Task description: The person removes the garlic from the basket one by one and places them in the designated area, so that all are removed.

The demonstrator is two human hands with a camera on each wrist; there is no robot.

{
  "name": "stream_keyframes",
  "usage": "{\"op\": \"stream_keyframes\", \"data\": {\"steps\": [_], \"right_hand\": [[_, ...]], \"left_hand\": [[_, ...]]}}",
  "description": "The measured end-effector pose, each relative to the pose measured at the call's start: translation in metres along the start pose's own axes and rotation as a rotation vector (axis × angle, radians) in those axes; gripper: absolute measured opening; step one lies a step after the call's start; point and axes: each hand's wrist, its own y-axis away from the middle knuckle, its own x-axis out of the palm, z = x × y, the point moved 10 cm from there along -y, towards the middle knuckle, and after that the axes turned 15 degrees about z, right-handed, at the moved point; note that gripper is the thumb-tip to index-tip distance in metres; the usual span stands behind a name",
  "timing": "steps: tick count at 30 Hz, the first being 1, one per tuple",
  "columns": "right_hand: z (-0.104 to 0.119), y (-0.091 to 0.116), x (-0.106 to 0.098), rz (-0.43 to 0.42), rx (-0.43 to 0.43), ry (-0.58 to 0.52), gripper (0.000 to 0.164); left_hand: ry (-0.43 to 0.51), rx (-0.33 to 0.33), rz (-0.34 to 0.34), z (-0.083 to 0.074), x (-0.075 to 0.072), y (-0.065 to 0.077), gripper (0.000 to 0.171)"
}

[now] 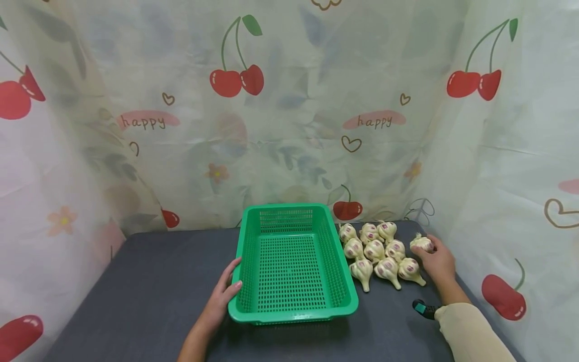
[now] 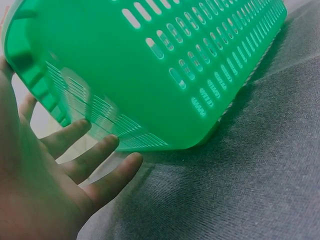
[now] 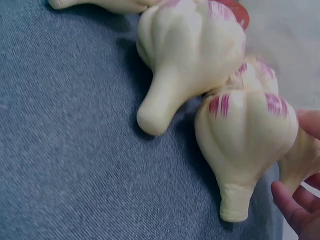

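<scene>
A green plastic basket (image 1: pixel 289 318) with slotted walls sits on the table, its inside bare. At its left rim my left hand (image 1: pixel 222 296) holds on, thumb over the edge. The left wrist view shows several fingers (image 2: pixel 112 185) of that hand stretched along the outer wall. My right hand (image 1: pixel 441 259) grips a garlic bulb (image 1: pixel 421 243) between thumb and fingers at the table's right side. Part of this held bulb (image 3: pixel 299 159) shows behind another in the right wrist view. Several more garlic bulbs (image 1: pixel 373 250) lie in rows between the basket and my right hand.
The dark grey tabletop (image 1: pixel 167 291) spreads left of the basket. A patterned curtain (image 1: pixel 289 125) closes in the back and both sides. A dark strap with a teal patch (image 1: pixel 424 308) is at my right wrist.
</scene>
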Motion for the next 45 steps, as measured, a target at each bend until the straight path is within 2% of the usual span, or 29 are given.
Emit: {"op": "stream_keyframes", "data": {"steps": [5, 10, 18, 27, 34, 40, 45], "right_hand": [[-0.008, 0.002, -0.002, 0.012, 0.054, 0.015, 0.078], [-0.012, 0.000, -0.001, 0.023, 0.059, 0.035, 0.078], [-0.011, -0.006, 0.013, 0.196, 0.020, 0.187, 0.072], [-0.012, -0.005, 0.015, 0.223, 0.040, 0.160, 0.075], [-0.015, -0.001, 0.016, 0.226, 0.053, 0.047, 0.087], [-0.021, 0.006, 0.005, 0.164, 0.094, -0.046, 0.088], [-0.028, 0.011, 0.004, 0.166, 0.094, -0.042, 0.087]], "left_hand": [[0.006, 0.000, -0.004, 0.002, 0.000, 0.001, 0.055], [0.004, 0.000, 0.000, 0.000, 0.000, 0.002, 0.054], [-0.023, 0.007, 0.004, -0.004, 0.000, 0.002, 0.054], [-0.038, 0.003, 0.014, -0.005, 0.001, 0.002, 0.053], [-0.042, 0.000, 0.009, -0.005, 0.001, 0.001, 0.053], [-0.038, -0.005, -0.001, -0.003, 0.002, -0.002, 0.053], [-0.034, -0.022, -0.044, -0.001, -0.001, -0.001, 0.055]]}}
